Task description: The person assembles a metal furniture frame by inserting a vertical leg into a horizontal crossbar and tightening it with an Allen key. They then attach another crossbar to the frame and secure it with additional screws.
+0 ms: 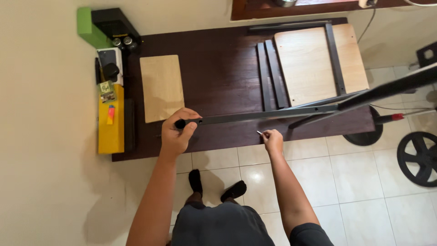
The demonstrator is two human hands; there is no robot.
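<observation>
The left hand (178, 132) is closed around the capped end of a long dark metal bar (268, 115), thumb over the top. The bar runs from that hand toward 3 o'clock across the dark table (218, 59), where it meets a black metal frame (387, 91) that slants off the table's right end. The right hand (273, 140), at the table's near edge just below the bar, pinches a small pale screw (258, 132) between its fingertips; the screw points toward 10 o'clock and sits apart from the bar.

At 12 o'clock from the left hand lies a small wooden board (162, 87). At 1 o'clock from the right hand lies a larger wooden panel (314, 64) with a dark strip across it, and two loose dark bars (272, 75) just beside its left edge. At 9 o'clock, along the table's left end, stands a yellow box (111, 130), with a white box (109, 64) and a green-and-black case (98, 26) beyond it. A black wheel (419, 158) rests on the tiled floor (355, 182) at 3 o'clock.
</observation>
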